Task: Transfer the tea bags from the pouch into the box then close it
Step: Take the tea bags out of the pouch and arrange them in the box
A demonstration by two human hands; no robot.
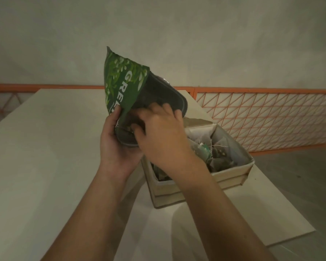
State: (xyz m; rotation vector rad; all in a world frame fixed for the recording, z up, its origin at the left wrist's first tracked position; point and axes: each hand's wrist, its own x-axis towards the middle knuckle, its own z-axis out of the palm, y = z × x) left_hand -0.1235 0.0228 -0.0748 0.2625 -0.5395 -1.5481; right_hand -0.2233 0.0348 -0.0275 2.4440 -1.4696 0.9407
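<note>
Mid-frame, my left hand (117, 142) holds the pouch (124, 85) mouth-down while my right hand (158, 132) reaches inside, its grip hidden, the box (231, 176) lying lower right.

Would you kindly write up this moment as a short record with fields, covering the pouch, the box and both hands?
pouch: green pouch, held up above the table, mouth open toward the camera
left hand: left hand grips the pouch at its lower edge
right hand: right hand, fingers curled inside the pouch mouth; what they hold is hidden
box: tan box on the table, open
tea bags: tea bags already lying in the box
progress: transfer under way; box not yet closed
</note>
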